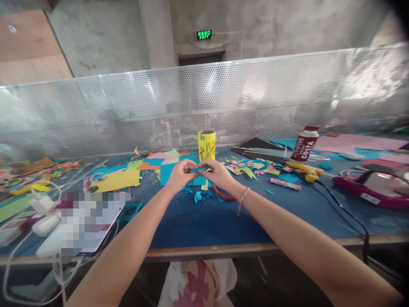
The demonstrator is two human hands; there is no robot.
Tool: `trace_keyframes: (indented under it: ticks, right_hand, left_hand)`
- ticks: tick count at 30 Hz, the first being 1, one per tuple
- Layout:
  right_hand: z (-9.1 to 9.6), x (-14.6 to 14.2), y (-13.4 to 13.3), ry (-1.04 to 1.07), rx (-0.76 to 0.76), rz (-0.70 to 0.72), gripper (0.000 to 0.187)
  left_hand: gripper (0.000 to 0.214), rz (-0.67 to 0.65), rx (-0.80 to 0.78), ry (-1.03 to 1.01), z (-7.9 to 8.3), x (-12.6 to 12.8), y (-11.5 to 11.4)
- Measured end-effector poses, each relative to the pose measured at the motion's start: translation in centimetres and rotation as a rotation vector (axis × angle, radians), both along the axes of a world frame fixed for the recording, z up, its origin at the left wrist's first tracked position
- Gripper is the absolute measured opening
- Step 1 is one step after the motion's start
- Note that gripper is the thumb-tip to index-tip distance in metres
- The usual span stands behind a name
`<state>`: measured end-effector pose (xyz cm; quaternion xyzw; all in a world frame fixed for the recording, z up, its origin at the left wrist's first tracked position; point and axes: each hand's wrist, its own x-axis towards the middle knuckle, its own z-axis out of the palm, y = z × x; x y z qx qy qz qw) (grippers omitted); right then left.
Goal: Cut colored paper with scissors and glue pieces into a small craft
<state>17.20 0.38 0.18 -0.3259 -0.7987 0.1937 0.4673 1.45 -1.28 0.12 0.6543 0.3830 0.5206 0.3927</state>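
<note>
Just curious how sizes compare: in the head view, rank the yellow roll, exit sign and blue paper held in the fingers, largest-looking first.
1. Yellow roll, even partly hidden
2. Exit sign
3. Blue paper, partly covered

A lit green exit sign [203,35] hangs on the concrete wall [105,34] over there, above a perforated metal screen [128,115]. Off to the right, a capped maroon-and-white bottle [306,146] stands behind a yellow glue gun [307,171], whose black cord [343,206] trails over the table's [223,228] edge.
</note>
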Motion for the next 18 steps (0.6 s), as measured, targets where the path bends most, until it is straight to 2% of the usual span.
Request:
trace_keyframes:
  ticks: [18]
  right_hand:
    - [-0.13, -0.01, 0.27, 0.067, -0.071, -0.024, 0.009]
  left_hand:
    - [0.019, 0.103, -0.067, 0.014, 0.41, -0.04, -0.13]
